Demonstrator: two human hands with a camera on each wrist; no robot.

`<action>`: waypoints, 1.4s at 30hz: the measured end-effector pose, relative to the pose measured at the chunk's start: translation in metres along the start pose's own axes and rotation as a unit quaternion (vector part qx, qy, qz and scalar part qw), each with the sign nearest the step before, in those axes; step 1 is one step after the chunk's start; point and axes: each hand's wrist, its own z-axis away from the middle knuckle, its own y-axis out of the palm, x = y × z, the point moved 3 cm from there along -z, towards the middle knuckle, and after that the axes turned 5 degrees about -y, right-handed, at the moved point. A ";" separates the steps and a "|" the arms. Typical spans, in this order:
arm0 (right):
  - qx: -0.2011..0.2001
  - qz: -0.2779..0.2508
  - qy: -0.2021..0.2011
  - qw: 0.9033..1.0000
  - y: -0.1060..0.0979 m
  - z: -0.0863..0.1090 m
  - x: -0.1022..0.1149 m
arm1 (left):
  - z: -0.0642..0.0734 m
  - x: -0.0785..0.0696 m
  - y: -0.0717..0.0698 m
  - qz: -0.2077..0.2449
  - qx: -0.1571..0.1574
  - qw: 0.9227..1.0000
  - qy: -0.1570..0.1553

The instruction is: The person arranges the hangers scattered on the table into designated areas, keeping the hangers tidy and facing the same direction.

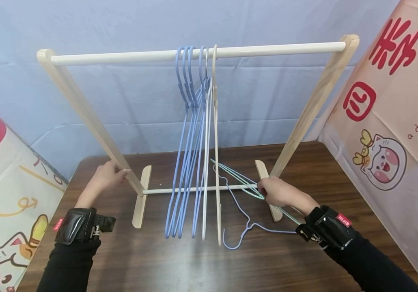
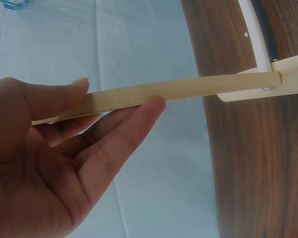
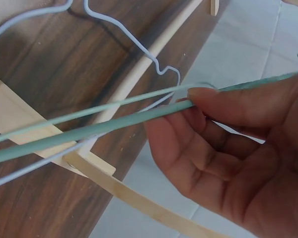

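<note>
My left hand (image 1: 103, 178) holds the left wooden leg (image 2: 188, 87) of a small garment rack between thumb and fingers. Down by the rack's right foot, my right hand (image 1: 282, 191) pinches a mint-green hanger (image 3: 64, 140) between thumb and fingertips. A blue hanger (image 1: 247, 228) lies against the green one, its hook toward the table's front; whether the hand also touches it I cannot tell. From the rack's white top rail (image 1: 121, 57) hang several blue hangers (image 1: 178, 162), a white hanger (image 1: 206, 182) and a cream hanger (image 1: 217, 162), bunched near the middle.
The rack stands on a dark wood table (image 1: 150, 259), on a left foot (image 1: 139, 213) and a right foot (image 1: 261, 168) joined by a white lower rail (image 1: 161, 191). Behind hangs a pale blue cloth (image 1: 121, 24); a printed cloth (image 1: 395, 134) covers the right side.
</note>
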 end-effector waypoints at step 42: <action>-0.078 -0.075 0.074 0.991 -0.037 0.004 0.002 | -0.001 0.002 0.001 -0.003 -0.006 1.000 -0.002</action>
